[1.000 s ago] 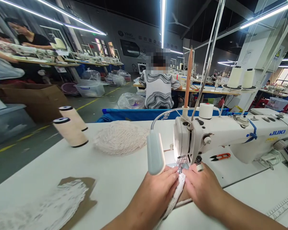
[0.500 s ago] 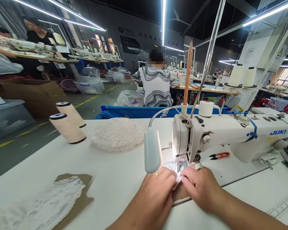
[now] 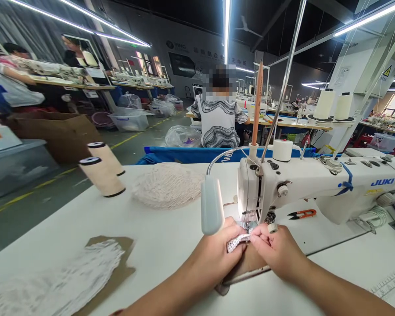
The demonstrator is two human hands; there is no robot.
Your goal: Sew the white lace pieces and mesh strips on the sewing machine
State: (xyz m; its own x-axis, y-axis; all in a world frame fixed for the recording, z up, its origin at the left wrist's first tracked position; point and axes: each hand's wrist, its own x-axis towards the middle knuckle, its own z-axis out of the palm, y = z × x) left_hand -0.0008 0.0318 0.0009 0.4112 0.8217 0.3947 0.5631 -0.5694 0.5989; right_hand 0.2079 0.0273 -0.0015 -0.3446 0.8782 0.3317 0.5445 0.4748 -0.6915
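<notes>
A small piece of white dotted fabric (image 3: 237, 242) lies under the lit needle area of a white sewing machine (image 3: 296, 180). My left hand (image 3: 219, 250) grips its left part between thumb and fingers, left of the presser foot (image 3: 249, 225). At the fabric's right end, my right hand (image 3: 276, 248) pinches the edge with thumb and forefinger, close to the foot. The fabric's far part is hidden by my fingers and the foot. A small grey lamp (image 3: 212, 205) hangs above my left hand.
Orange-handled thread snips (image 3: 303, 214) lie right of the needle. A pile of white lace (image 3: 167, 185), two thread cones (image 3: 102, 176) and lace pieces on brown paper (image 3: 129, 259) are on the left. A ruler (image 3: 390, 281) lies at right. A co-worker (image 3: 220, 118) sits ahead.
My left hand has turned and now holds the fabric folded up, its dotted side showing. The right hand stays pinched near the foot. The view has shifted slightly left.
</notes>
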